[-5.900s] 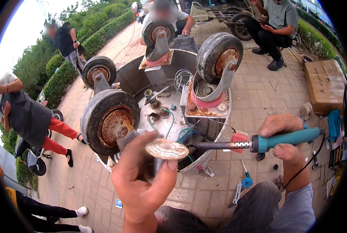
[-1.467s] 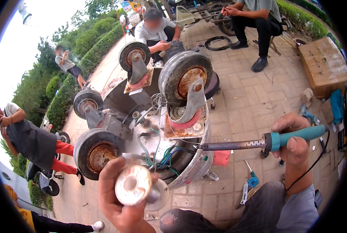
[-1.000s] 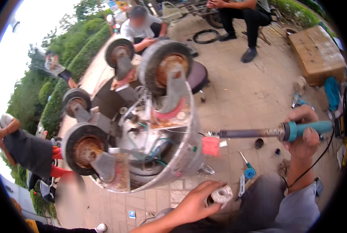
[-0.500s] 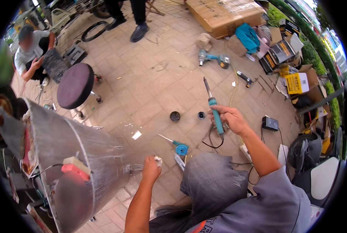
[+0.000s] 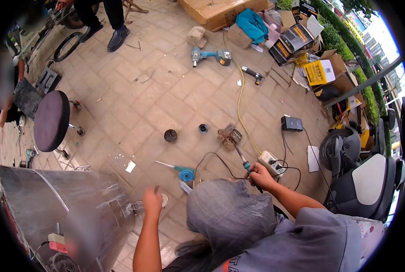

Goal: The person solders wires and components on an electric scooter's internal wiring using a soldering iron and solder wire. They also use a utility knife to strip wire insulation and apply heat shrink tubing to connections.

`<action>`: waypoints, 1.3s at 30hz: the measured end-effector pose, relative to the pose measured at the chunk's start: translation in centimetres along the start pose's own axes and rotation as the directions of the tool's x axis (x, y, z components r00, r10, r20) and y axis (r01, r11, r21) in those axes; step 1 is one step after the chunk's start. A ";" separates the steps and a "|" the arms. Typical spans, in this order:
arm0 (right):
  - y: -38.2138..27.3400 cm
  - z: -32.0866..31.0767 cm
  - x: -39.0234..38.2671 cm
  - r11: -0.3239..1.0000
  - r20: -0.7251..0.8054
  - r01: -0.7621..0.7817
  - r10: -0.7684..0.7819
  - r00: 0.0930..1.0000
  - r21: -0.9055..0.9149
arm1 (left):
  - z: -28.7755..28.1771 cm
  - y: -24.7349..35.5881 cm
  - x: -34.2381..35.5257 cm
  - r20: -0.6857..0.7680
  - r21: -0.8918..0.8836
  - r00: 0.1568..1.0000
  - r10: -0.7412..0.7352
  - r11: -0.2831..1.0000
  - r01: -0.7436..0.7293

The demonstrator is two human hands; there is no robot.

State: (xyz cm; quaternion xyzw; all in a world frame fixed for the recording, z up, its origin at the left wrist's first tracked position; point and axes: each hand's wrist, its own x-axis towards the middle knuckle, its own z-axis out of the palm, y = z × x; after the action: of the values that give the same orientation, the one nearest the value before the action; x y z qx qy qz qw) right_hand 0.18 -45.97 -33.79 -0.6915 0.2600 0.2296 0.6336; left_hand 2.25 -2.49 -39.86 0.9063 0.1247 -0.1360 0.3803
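Moved: since 0.5 s ago the view has swung on, so the brick floor [image 5: 134, 97] fills more of the frame and the steel housing [image 5: 52, 204] has slid to the lower left; the right hand is lower, beside the knee.
Right hand: right hand [image 5: 261, 176] has its grip closed around the teal handle of the soldering iron [image 5: 242, 159], whose tip points up the floor toward a rusty metal part [image 5: 228, 136].
Left hand: left hand [image 5: 152, 201] reaches down just right of the housing; fingers loosely curled, over a small pale round thing [image 5: 164, 199]. Whether it pinches that thing I cannot tell.
Risk: my judgement is that the iron's tip lies close to its own black cord [image 5: 216, 158] and the white power strip [image 5: 271, 162]; a careless sweep could scorch either.
Risk 2: a teal screwdriver [image 5: 177, 170] and 2 small dark cups [image 5: 170, 135] lie loose right of the housing and could be kicked.
Packages: far up-right of the housing, a long brown carton [image 5: 220, 11], black-and-orange boxes [image 5: 293, 43], and 1 yellow box [image 5: 319, 72] with a white label.
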 end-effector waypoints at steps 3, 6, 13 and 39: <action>0.1 0.2 2.8 0.999 -0.013 0.034 -0.034 0.999 -0.028 | -4.0 4.1 -1.0 0.032 0.039 0.999 0.032 0.999 -0.033; -0.5 -0.1 5.3 0.999 -0.017 0.016 -0.017 1.000 -0.032 | -8.7 10.1 -3.9 0.086 0.245 0.996 -0.027 0.969 0.005; 1.2 -1.5 8.5 0.925 -0.065 0.143 -0.177 0.982 -0.351 | -13.4 9.9 -11.7 0.236 -0.035 0.961 0.145 0.989 -0.141; 2.9 14.0 6.6 -0.086 0.863 0.864 0.054 0.502 -0.497 | -16.7 8.6 -13.9 0.359 -0.928 0.907 -0.220 0.020 0.372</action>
State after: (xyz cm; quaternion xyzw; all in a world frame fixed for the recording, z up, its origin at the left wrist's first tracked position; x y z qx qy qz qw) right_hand 3.47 -32.64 -41.51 -0.8186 -0.4665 0.3229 0.0899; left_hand -5.31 2.05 -18.21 0.3571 0.3464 -0.1440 0.8554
